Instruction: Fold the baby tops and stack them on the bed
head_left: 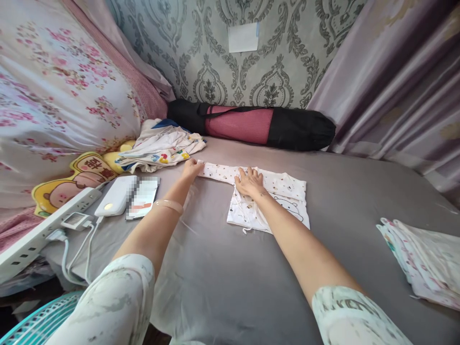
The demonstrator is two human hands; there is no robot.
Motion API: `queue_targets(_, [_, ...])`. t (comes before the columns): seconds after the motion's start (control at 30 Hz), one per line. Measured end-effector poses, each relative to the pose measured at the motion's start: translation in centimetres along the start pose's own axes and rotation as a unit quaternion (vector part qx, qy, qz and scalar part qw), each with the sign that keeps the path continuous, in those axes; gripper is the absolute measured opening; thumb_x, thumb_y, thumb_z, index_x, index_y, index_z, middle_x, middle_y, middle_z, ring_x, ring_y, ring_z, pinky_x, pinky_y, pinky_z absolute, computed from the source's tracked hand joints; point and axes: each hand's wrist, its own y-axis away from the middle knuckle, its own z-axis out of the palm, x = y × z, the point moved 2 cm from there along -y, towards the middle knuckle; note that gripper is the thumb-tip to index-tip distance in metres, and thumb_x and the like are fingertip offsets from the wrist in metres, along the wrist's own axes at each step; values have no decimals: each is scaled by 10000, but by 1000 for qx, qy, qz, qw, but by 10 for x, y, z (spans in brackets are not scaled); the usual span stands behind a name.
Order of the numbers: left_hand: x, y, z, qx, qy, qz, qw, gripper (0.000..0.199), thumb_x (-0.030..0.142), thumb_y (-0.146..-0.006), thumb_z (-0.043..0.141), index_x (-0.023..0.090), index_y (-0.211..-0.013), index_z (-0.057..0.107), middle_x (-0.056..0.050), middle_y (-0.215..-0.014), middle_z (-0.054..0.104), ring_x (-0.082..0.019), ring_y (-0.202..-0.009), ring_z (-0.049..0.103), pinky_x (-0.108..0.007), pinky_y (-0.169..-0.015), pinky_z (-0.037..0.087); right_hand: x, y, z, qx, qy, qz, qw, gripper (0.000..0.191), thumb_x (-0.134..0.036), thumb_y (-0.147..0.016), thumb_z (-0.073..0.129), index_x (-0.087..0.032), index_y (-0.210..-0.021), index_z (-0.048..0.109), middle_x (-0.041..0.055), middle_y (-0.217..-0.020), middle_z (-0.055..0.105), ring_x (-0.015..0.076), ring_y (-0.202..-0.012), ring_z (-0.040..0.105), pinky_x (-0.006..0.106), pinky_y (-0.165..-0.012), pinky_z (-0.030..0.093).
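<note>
A small white printed garment [287,184] lies on the grey sheet, its right part folded over and one sleeve stretched out to the left. The end of that sleeve is pinched in the fingers of my left hand [192,168]. My right hand [249,182] rests flat on the garment where the sleeve meets the body, with its fingers spread. Thin white ties hang below my right hand, and part of a cartoon outline shows beside my right wrist.
A black and pink rolled bag [239,125] lies along the wall. Crumpled clothes [161,146] are at the back left. A power strip [46,232], white power bank [117,195] and phone [143,199] lie left; folded clothes [427,258] sit right.
</note>
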Motion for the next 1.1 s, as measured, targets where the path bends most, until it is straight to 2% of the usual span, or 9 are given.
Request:
queue_targets(0.2, [4, -2, 0, 8, 138, -42, 990, 183, 215, -681, 668, 179, -813, 546, 4, -670, 555, -180, -701, 602, -279, -638, 506, -8, -8, -11, -76, 30, 34, 996, 592, -467, -959, 283, -284, -1522, 292, 163, -1515, 311, 342, -1335, 333, 526, -1004, 307])
queue_targets(0.33, [14, -3, -1, -33, 269, -139, 953, 205, 132, -661, 657, 169, -819, 534, -26, -701, 597, -187, -675, 632, -327, -655, 543, -15, -12, -19, -124, 34, 59, 990, 616, -447, -937, 363, -310, -1530, 267, 157, -1511, 309, 344, -1361, 297, 511, -976, 352])
queue_targets(0.43, [27, 1, -4, -51, 310, -147, 938, 158, 127, -699, 620, 157, -833, 541, -30, -706, 601, -177, -679, 641, -329, -683, 558, -19, -14, -24, -137, 21, 70, 988, 634, -421, -915, 435, -309, -1522, 289, 162, -1504, 321, 348, -1373, 284, 531, -978, 359])
queue_targets(0.6, [61, 19, 2, -85, 344, -93, 930, 134, 126, -717, 600, 172, -839, 571, -15, -737, 628, -154, -686, 645, -331, -707, 578, -7, -14, -29, -91, -97, 34, 991, 606, -376, -875, 548, -227, -1452, 440, 187, -1470, 413, 381, -1355, 347, 594, -1058, 279])
queue_targets(0.73, [89, 35, 18, -136, 328, -43, 934, 120, 185, -722, 632, 176, -822, 566, -13, -715, 634, -151, -662, 645, -316, -681, 584, 27, -5, -34, 19, -195, 8, 981, 535, -283, -947, 407, -180, -1471, 387, 132, -1464, 463, 257, -1353, 401, 417, -1146, 252])
queue_targets(0.8, [99, 42, 30, -155, 314, -19, 936, 133, 216, -727, 651, 177, -804, 550, -8, -689, 621, -144, -632, 634, -317, -667, 585, 49, 4, -33, 70, -352, 51, 932, 446, -233, -934, 409, -162, -1365, 502, 130, -1362, 562, 227, -1266, 506, 364, -1075, 382])
queue_targets(0.9, [111, 55, 52, -176, 296, 12, 939, 152, 249, -747, 663, 173, -785, 537, -4, -663, 597, -131, -593, 609, -325, -653, 587, 75, 21, -24, 24, -634, 149, 758, 300, -224, -934, 432, -160, -1194, 567, 119, -1091, 691, 193, -967, 675, 335, -861, 546])
queue_targets(1.0, [117, 69, 76, -190, 273, 27, 943, 198, 293, -752, 690, 171, -772, 536, 10, -633, 565, -131, -612, 608, -326, -673, 588, 89, 36, -17, -33, -774, 195, 601, 226, -193, -954, 415, -127, -1144, 519, 116, -918, 704, 175, -810, 703, 303, -758, 574])
queue_targets(1.1, [119, 82, 98, -225, 270, 44, 935, 287, 386, -747, 720, 178, -772, 523, -7, -680, 594, -158, -704, 646, -342, -732, 577, 95, 44, -13, -44, -819, 198, 537, 220, -218, -977, 391, -110, -1134, 501, 136, -901, 701, 182, -820, 707, 298, -759, 573])
